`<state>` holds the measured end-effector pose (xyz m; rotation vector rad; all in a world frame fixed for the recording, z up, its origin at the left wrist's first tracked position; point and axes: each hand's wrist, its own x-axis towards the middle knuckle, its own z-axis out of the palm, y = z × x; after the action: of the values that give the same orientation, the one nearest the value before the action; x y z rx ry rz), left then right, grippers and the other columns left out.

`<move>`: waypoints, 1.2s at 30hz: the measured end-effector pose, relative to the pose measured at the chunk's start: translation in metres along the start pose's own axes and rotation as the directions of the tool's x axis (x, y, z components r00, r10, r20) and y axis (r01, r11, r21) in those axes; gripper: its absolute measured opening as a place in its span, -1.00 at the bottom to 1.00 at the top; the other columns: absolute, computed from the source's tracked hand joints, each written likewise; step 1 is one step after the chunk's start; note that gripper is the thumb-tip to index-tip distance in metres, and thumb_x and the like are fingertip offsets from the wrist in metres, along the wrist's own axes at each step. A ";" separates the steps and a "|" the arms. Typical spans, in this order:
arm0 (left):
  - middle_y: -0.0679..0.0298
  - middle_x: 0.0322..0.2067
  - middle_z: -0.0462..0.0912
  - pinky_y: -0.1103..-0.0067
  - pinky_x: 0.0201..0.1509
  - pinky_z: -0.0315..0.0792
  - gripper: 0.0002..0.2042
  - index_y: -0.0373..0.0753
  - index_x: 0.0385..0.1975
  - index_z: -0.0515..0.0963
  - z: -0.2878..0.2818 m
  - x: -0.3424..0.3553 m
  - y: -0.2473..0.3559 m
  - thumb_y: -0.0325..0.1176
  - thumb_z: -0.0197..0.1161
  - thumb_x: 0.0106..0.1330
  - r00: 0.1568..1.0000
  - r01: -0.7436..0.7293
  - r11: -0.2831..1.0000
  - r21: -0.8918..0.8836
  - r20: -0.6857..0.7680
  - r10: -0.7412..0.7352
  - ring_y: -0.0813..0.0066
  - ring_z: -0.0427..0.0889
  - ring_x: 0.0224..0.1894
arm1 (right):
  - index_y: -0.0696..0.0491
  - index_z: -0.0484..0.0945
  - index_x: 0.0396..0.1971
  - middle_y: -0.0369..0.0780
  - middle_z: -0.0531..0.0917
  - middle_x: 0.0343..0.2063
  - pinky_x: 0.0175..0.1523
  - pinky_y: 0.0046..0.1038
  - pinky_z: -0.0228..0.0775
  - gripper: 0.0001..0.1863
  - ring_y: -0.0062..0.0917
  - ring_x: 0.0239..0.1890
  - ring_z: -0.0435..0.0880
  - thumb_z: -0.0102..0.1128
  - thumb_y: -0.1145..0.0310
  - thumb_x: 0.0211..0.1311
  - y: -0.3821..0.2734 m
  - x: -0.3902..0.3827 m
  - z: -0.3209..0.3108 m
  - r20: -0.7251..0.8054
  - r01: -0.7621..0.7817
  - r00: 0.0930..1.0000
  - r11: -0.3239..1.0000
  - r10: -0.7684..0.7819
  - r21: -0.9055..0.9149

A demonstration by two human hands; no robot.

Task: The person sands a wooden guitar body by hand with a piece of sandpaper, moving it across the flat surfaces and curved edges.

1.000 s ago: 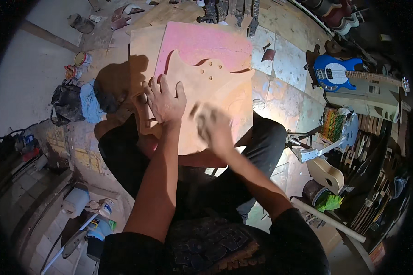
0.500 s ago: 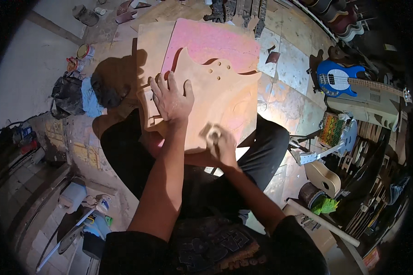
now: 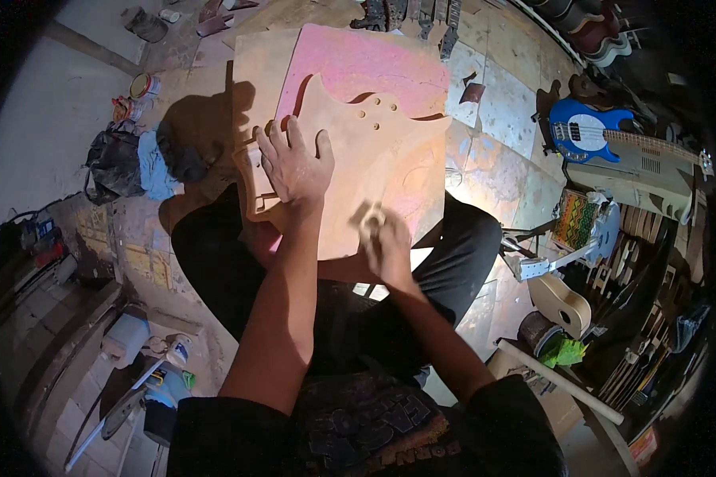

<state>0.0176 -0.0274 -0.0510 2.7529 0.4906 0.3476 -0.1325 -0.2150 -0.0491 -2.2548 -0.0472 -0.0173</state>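
Observation:
An unpainted wooden guitar body [image 3: 346, 171] lies flat on a pink-stained board [image 3: 366, 63] above my lap. It has curved horns, several small round holes near its far edge and a cut-out cavity at the left. My left hand [image 3: 298, 167] is spread on its left part, palm down, fingers apart and touching the wood. At the near right edge of the body, my right hand [image 3: 391, 248] is closed round a small tan sanding piece [image 3: 370, 220]. Motion blur hides whether that piece is a block or folded abrasive paper.
A blue bass guitar [image 3: 565, 131] rests on a case at the right. Below it are a pale acoustic guitar body [image 3: 559, 306] and a long tube [image 3: 561, 383]. A black plastic bag [image 3: 111, 163] and an open tin [image 3: 141, 85] sit at the left. Guitar necks [image 3: 429, 20] lie beyond the board.
The board and guitar body appear slightly higher and farther left in the picture. My right hand stays near the body's near edge, blurred by motion; my left hand keeps its place on the wood.

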 end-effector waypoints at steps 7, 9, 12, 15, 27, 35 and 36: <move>-0.10 0.34 0.45 -0.04 0.43 0.34 -0.37 -0.27 0.30 0.55 -0.001 -0.002 0.000 0.06 0.32 0.37 1.000 -0.004 1.000 -0.003 0.003 0.004 -0.25 0.24 0.51 | 0.15 0.58 -0.01 0.11 0.61 0.15 0.16 -0.04 0.49 -0.67 0.04 0.09 0.61 0.42 0.50 0.25 0.002 -0.003 0.003 -0.055 -0.080 0.995 0.997 0.079 -0.004; -0.10 0.34 0.45 -0.04 0.42 0.35 -0.37 -0.27 0.29 0.55 -0.001 -0.002 0.001 0.06 0.33 0.37 1.000 -0.007 1.000 0.006 -0.008 0.007 -0.25 0.24 0.50 | 0.10 0.59 -0.02 0.11 0.60 0.19 0.20 -0.08 0.50 -0.64 0.03 0.14 0.62 0.47 0.51 0.19 0.005 -0.034 0.002 0.038 -0.106 0.994 0.993 0.105 0.041; -0.10 0.33 0.45 -0.03 0.41 0.36 -0.37 -0.28 0.28 0.55 -0.002 0.001 0.002 0.06 0.34 0.36 1.000 -0.018 1.000 -0.012 -0.016 0.018 -0.26 0.25 0.50 | 0.15 0.58 -0.03 0.13 0.60 0.17 0.20 -0.06 0.49 -0.66 0.07 0.11 0.60 0.45 0.48 0.22 0.003 0.011 0.005 0.061 -0.461 0.839 0.648 0.540 0.606; -0.09 0.32 0.46 -0.03 0.40 0.37 -0.38 -0.28 0.27 0.55 -0.002 -0.002 -0.002 0.05 0.35 0.35 0.999 -0.015 1.000 0.019 -0.028 0.015 -0.26 0.26 0.50 | 0.22 0.56 0.04 0.14 0.60 0.03 0.13 -0.02 0.44 -0.66 0.15 0.00 0.56 0.35 0.50 0.29 -0.018 0.066 -0.005 -0.207 -0.020 0.978 0.965 -0.036 -0.261; -0.07 0.31 0.47 -0.03 0.41 0.38 -0.38 -0.30 0.27 0.55 -0.001 -0.004 -0.006 0.03 0.34 0.36 1.000 -0.016 1.000 0.010 -0.022 0.017 -0.24 0.25 0.50 | 0.14 0.56 -0.02 0.04 0.58 0.04 0.07 -0.12 0.46 -0.72 0.02 0.02 0.57 0.38 0.45 0.35 -0.016 0.046 -0.003 -0.152 -0.060 0.988 0.975 0.027 -0.215; -0.07 0.33 0.45 -0.05 0.40 0.39 -0.37 -0.29 0.28 0.54 -0.001 -0.001 -0.005 0.04 0.35 0.35 0.999 -0.022 1.000 0.018 -0.046 0.023 -0.24 0.23 0.52 | 0.10 0.57 0.03 0.04 0.55 0.12 0.11 -0.11 0.47 -0.56 0.03 0.09 0.55 0.42 0.63 0.12 -0.005 0.035 -0.002 -0.081 -0.139 0.988 0.980 0.128 -0.145; -0.07 0.33 0.45 -0.05 0.39 0.39 -0.37 -0.29 0.27 0.54 -0.001 -0.002 -0.003 0.04 0.36 0.34 0.999 -0.014 1.000 0.017 -0.035 0.014 -0.24 0.23 0.51 | 0.11 0.56 0.05 0.06 0.55 0.10 0.08 -0.07 0.45 -0.56 0.08 0.07 0.53 0.40 0.64 0.14 -0.008 0.055 -0.006 -0.141 -0.099 0.988 0.970 0.069 -0.221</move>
<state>0.0146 -0.0253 -0.0511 2.7718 0.4850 0.3972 -0.0777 -0.2129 -0.0379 -2.4775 0.1279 -0.1335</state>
